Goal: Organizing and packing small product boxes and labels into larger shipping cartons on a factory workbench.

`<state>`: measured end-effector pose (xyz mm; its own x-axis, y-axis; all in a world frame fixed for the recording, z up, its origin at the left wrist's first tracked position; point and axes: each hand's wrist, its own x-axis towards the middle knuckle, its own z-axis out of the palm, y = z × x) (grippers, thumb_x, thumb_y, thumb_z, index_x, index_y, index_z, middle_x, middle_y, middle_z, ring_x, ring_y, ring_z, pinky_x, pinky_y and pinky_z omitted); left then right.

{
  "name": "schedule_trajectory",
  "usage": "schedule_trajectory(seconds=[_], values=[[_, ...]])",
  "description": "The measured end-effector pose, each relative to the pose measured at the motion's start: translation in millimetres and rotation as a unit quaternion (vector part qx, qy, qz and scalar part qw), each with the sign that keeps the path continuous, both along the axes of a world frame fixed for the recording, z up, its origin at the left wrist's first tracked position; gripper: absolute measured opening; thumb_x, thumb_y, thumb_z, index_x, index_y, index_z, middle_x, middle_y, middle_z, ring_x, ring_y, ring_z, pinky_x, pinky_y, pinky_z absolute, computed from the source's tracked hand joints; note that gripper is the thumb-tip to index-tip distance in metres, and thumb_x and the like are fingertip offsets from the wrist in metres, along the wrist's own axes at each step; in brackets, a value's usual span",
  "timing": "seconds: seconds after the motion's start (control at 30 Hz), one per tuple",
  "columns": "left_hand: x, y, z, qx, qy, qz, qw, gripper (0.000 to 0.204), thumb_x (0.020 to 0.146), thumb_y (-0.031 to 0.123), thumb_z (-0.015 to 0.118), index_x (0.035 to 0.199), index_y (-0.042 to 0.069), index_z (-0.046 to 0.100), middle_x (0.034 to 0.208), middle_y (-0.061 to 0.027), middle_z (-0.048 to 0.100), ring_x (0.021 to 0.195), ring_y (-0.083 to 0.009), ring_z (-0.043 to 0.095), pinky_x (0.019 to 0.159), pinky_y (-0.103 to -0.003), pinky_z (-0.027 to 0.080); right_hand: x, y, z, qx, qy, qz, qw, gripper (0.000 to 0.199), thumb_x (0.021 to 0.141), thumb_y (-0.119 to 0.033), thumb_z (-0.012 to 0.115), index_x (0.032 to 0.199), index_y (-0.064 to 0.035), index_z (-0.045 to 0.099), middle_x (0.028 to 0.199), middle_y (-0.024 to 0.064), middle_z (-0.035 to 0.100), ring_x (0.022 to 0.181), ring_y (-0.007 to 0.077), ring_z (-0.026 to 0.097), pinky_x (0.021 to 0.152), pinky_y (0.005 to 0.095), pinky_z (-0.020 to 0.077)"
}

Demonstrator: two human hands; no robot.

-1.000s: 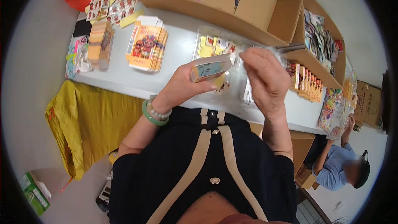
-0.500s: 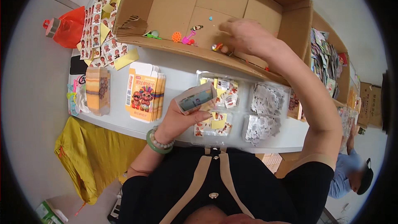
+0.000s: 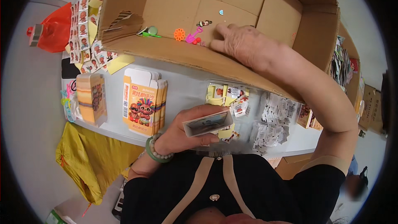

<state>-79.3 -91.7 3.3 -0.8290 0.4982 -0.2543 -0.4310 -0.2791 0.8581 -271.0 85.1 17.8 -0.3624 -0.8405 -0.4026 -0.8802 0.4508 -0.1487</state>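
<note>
In my left hand (image 3: 182, 130) is a small paper carton (image 3: 208, 123), gripped by its sides with its open end up; a printed picture or card shows inside. My right hand (image 3: 251, 45) reaches down into a large cardboard box (image 3: 178, 62). Its fingers are bent and apart near the box's near wall; what lies beneath the palm is hidden. Left of those fingers lie a pink toy shovel (image 3: 194, 36), an orange flower-shaped piece (image 3: 179, 34), a small figure (image 3: 204, 23) and a tiny blue piece (image 3: 221, 12). A green toy piece (image 3: 151, 34) lies by the torn corner.
Flat printed cartons (image 3: 141, 103) stand stacked on the white table, beside another carton stack (image 3: 89, 99). Clear trays hold stickers (image 3: 228, 95) and small white packets (image 3: 275, 116). Sticker sheets (image 3: 83, 33) and a red bag (image 3: 54, 31) are at the left. Another person (image 3: 356, 182) is at the far right.
My right hand has moved left and nearer along the inside of the cardboard box, covering the small pieces there. My left hand has lowered and turned the carton. The whole view has shifted.
</note>
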Motion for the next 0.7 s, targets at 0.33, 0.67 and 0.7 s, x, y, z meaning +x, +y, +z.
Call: schedule_trajectory(seconds=[0.33, 0.67, 0.7], values=[[6, 5, -6, 0.049, -0.059, 0.017, 0.997, 0.055, 0.071, 0.008, 0.077, 0.119, -0.001, 0.053, 0.116, -0.0099, 0.059, 0.113, -0.0195, 0.053, 0.099, -0.034, 0.040, -25, 8, -39, -0.220, -0.154, -0.174, 0.947, 0.019, 0.074, 0.000, 0.059, 0.092, -0.0052, 0.059, 0.088, 0.0094, 0.060, 0.079, 0.0245, 0.061, 0.069, 0.0355, 0.0493], [13, 11, 1, 0.022, -0.088, 0.088, 0.992, 0.047, 0.079, 0.004, 0.070, 0.122, -0.001, 0.052, 0.111, -0.0063, 0.061, 0.098, -0.0115, 0.057, 0.086, -0.027, 0.047, -4, 10, 47, -0.268, -0.522, -0.446, 0.676, 0.017, 0.082, -0.003, 0.061, 0.099, -0.0048, 0.061, 0.077, 0.0006, 0.063, 0.062, 0.0069, 0.057, 0.054, 0.0192, 0.0466], [13, 14, 3, 0.023, -0.065, 0.109, 0.992, 0.045, 0.080, 0.005, 0.070, 0.121, -0.001, 0.053, 0.110, -0.0062, 0.061, 0.098, -0.0115, 0.057, 0.086, -0.027, 0.047, 5, 10, 56, -0.266, -0.519, -0.443, 0.681, 0.017, 0.082, -0.003, 0.061, 0.099, -0.0048, 0.061, 0.077, 0.0006, 0.063, 0.062, 0.0069, 0.057, 0.054, 0.0192, 0.0466]])
